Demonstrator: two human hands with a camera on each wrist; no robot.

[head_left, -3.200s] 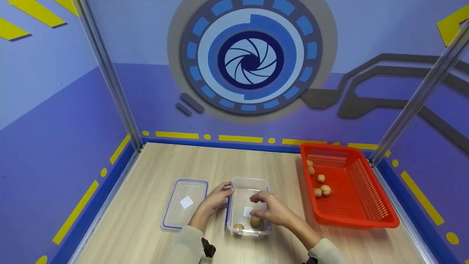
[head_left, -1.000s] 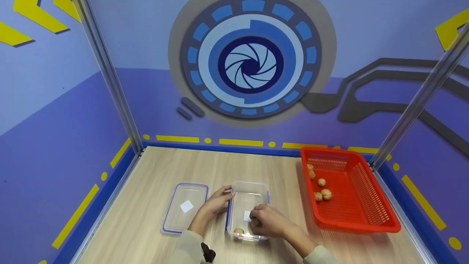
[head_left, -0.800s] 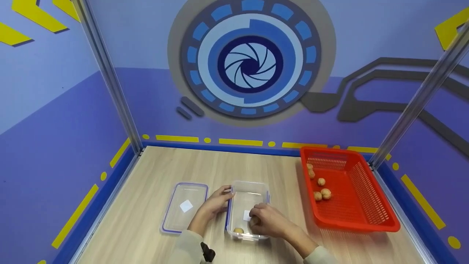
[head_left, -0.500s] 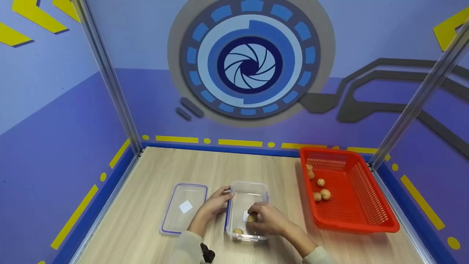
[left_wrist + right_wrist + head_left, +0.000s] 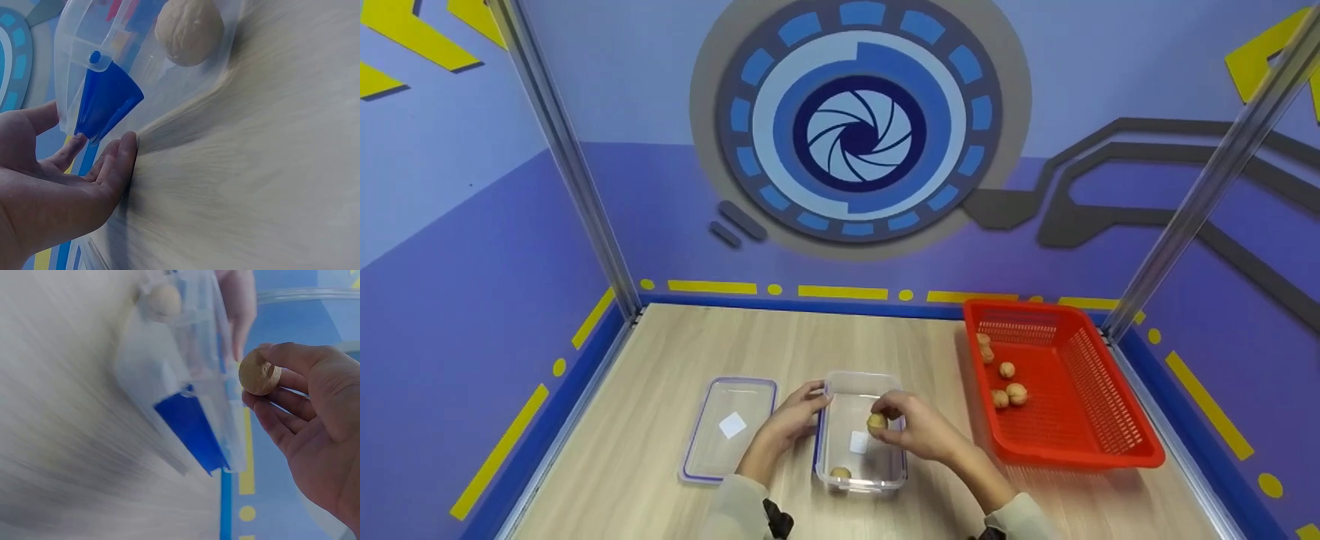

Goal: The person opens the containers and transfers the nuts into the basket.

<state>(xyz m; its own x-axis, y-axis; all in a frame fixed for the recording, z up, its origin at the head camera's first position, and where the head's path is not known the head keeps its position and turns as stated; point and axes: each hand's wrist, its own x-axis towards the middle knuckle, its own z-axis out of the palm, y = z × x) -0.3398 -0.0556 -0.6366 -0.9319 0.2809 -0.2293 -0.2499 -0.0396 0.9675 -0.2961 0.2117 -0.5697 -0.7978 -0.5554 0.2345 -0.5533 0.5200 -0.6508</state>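
My right hand (image 5: pixel 919 427) pinches a walnut (image 5: pixel 877 422) between thumb and fingers, above the clear plastic container (image 5: pixel 861 382). In the right wrist view that walnut (image 5: pixel 260 372) stands out at the fingertips, above rim height. At the container's left wall is my left hand (image 5: pixel 786 426), its thumb at the rim and its fingers on the outside by the blue latch (image 5: pixel 109 101). Another walnut (image 5: pixel 841 472) lies inside, in the near left corner. A white square label (image 5: pixel 858 442) shows on the container's floor.
Left of the container, its blue-edged lid (image 5: pixel 706 442) lies flat on the wooden table (image 5: pixel 660 360) with a white label on it. On the right stands a red basket (image 5: pixel 1110 454) with several walnuts (image 5: pixel 1017 394) along its left side. Patterned walls enclose the table's back and sides.
My right hand reached down into the container, took hold of the walnut from its near right corner and has lifted it up and away from me. The left hand has stayed at the wall.
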